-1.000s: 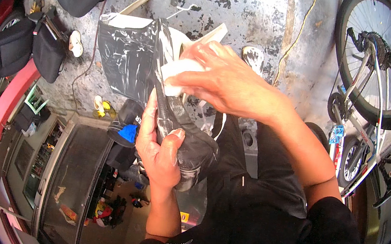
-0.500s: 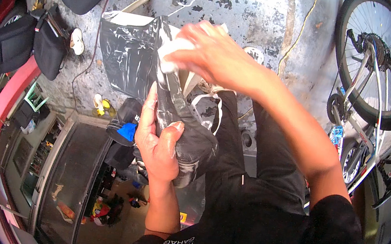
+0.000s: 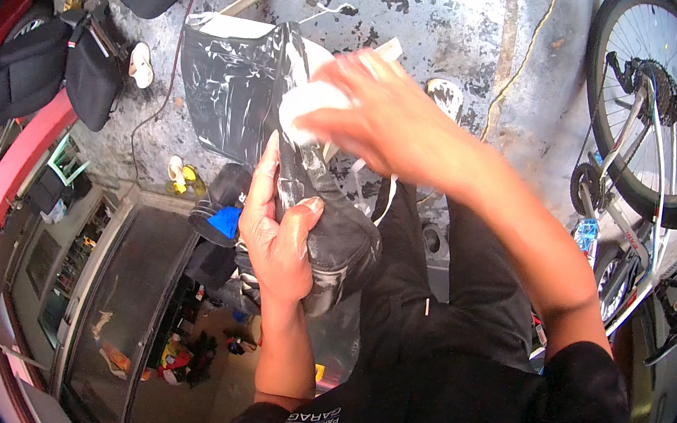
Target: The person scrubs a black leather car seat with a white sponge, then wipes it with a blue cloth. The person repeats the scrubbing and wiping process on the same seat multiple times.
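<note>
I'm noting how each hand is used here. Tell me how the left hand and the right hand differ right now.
The left hand is wrapped around the dark soapy shoe, gripping it from the side; the right hand lies over the shoe's top, pressing a white foamy pad against it. The left hand looks sharp, the right hand is blurred. The left forearm comes up from below, the right reaches in from the lower right. Both are bare and touch the shoe.

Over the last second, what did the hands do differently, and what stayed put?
The right hand, gripping a white sponge, slid away from the body along the dark soapy shoe, towards its far end. Nothing was picked up or let go. The left hand kept its grip on the shoe; the bicycle and the black bags did not move.
</note>
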`<state>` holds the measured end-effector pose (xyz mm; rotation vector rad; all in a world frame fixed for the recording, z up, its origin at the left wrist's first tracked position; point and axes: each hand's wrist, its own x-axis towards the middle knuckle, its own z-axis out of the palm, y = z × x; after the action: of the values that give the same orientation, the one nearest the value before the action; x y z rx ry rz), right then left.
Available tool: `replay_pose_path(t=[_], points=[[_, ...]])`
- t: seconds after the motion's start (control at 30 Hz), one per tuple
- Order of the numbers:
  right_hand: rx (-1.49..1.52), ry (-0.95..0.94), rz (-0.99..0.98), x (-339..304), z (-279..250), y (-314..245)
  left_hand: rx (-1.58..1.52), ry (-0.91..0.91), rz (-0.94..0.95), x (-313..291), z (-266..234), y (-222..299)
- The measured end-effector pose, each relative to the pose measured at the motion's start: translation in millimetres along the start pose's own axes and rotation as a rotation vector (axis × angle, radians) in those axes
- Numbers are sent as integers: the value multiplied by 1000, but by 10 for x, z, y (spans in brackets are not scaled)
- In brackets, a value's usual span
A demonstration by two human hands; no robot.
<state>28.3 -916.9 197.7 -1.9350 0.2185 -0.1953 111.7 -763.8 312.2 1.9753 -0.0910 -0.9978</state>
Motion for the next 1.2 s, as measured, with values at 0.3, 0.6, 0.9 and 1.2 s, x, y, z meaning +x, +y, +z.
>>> replay_pose_path(t=[0.3,0.6,0.9,1.2], points=[[-100,77,44,233,234,289,-35,-30,-12,31,0,-17],[-169,105,34,181,315,396,-60,-18,-15,21,11,13],[-47,73,118,188,337,331,-29,-38,-71,32,-45,2],[-167,-14,168,955,1052,1630,118,-112,-16,39,-152,-48]])
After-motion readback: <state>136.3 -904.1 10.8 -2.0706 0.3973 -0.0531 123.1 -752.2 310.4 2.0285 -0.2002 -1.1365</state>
